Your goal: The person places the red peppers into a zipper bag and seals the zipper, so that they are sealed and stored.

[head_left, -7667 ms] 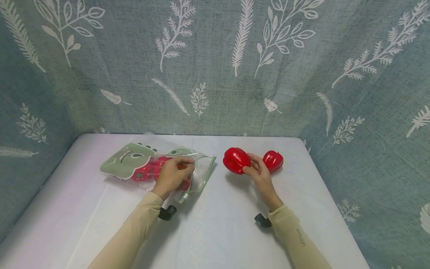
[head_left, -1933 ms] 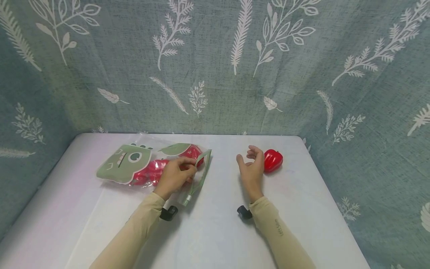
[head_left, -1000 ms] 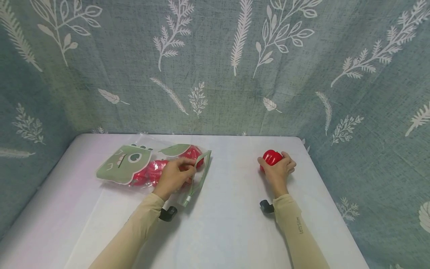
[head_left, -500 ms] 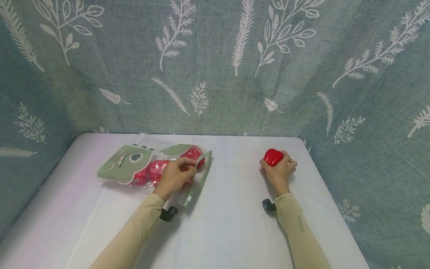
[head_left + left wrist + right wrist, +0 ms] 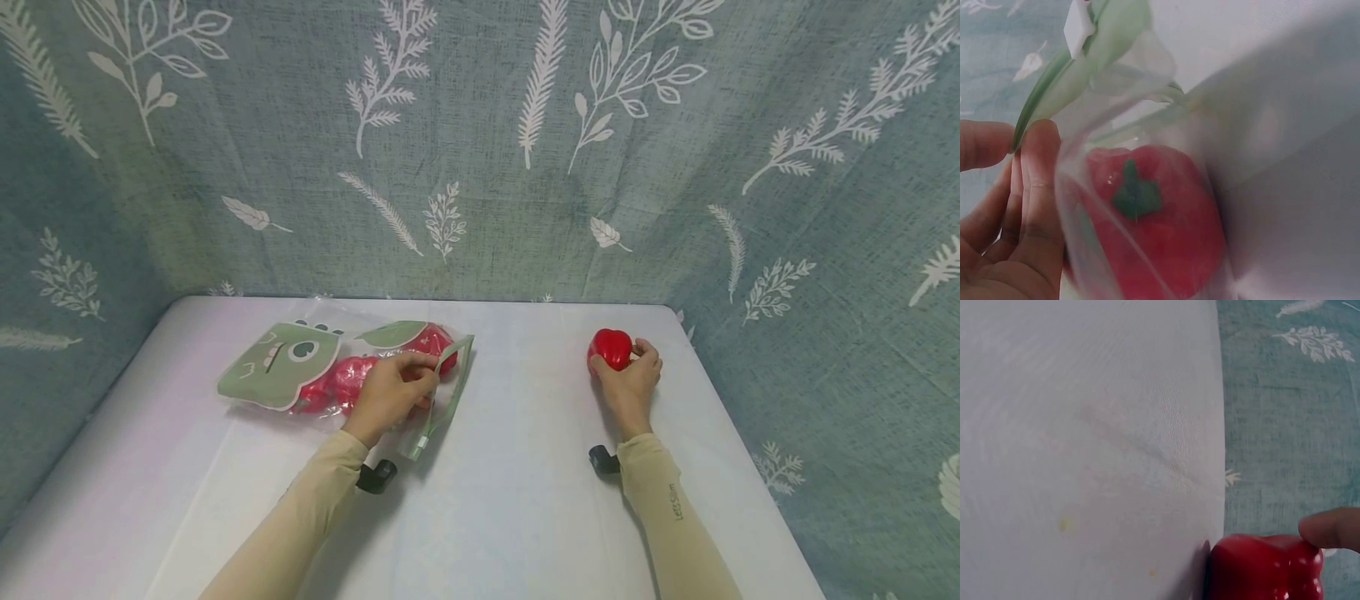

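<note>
A clear zip bag with a green cartoon face lies on the left of the table, several red bell peppers inside. My left hand pinches the green-trimmed edge of its mouth between thumb and fingers. Through the film in the left wrist view, one bagged bell pepper shows its green stem. Over on the right, my right hand grips a loose red bell pepper, thumb on its near left side and fingers on the right. In the right wrist view, a fingertip presses on this pepper.
The white table has its back edge against a green leaf-print curtain, which also hangs along both sides. Black wrist-camera mounts stick out by both wrists. The bag's white slider sits at the near end of its mouth.
Earlier my right hand held another bell pepper near the bag; that one now lies inside. The emptied hand moved right, took the remaining loose pepper and turned it. My left hand stays at the bag.
</note>
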`<state>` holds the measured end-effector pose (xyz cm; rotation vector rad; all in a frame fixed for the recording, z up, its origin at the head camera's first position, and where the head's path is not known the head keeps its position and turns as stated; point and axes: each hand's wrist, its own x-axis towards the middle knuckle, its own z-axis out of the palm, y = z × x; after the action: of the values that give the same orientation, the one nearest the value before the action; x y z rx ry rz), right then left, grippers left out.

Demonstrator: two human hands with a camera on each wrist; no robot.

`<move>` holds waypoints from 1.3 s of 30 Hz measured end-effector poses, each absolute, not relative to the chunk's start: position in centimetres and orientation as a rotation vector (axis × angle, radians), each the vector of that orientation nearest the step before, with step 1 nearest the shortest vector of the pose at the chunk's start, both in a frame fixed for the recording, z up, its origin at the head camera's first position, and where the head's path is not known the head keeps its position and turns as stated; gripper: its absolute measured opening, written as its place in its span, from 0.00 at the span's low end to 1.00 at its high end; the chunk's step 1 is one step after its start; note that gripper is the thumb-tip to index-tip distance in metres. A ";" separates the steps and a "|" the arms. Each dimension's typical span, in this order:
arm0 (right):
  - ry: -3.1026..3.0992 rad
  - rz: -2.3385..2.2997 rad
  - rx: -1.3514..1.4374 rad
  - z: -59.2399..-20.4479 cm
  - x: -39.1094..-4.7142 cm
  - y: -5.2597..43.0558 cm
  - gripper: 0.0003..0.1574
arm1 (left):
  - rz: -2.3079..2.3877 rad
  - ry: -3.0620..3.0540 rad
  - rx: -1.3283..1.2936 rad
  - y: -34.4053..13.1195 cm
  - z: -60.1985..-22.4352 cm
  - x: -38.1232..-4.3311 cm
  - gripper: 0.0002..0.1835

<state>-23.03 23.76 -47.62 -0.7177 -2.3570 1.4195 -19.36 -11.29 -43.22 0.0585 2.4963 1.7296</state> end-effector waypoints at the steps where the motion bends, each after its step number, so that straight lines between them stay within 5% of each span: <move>1: -2.338 1.445 -0.714 -47.6 -22.9 23.8 0.54 | 1.731 2.495 0.057 -11.3 -43.2 -19.4 0.16; 23: -2.186 1.575 -0.678 -48.3 -22.0 25.1 0.40 | 1.711 2.511 0.049 -11.3 -43.4 -19.5 0.15; 39: -2.213 1.778 -0.417 -47.3 -21.1 21.9 0.35 | 1.622 2.623 0.016 -11.1 -42.9 -19.5 0.16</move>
<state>-21.07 21.87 -47.26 -0.4174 -2.2131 1.7777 -19.54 -11.12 -42.90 0.0159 2.6229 1.6219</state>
